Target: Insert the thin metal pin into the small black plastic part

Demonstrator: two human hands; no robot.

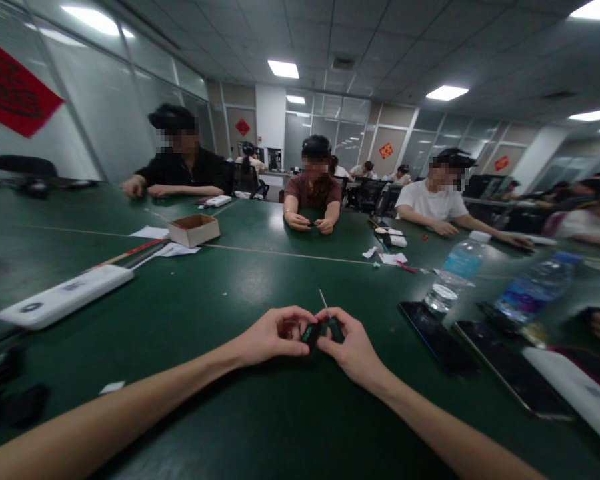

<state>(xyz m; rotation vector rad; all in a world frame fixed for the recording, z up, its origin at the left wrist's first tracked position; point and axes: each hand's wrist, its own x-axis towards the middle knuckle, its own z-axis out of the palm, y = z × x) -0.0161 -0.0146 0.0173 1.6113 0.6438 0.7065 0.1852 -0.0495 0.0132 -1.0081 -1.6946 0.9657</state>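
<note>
Over the green table, my left hand pinches a small black rectangular piece with a greenish face; it is too small to name. Close beside it, my right hand is closed around a thin screwdriver with a dark handle. The screwdriver's slim metal shaft points up and away from me. My right fingertips meet the edge of the black piece, and whether they also grip it I cannot tell.
To the left lie a long white device and an open cardboard box. On the right are two dark phones, water bottles and another white device. Several people sit around the table; one person's hands are straight across.
</note>
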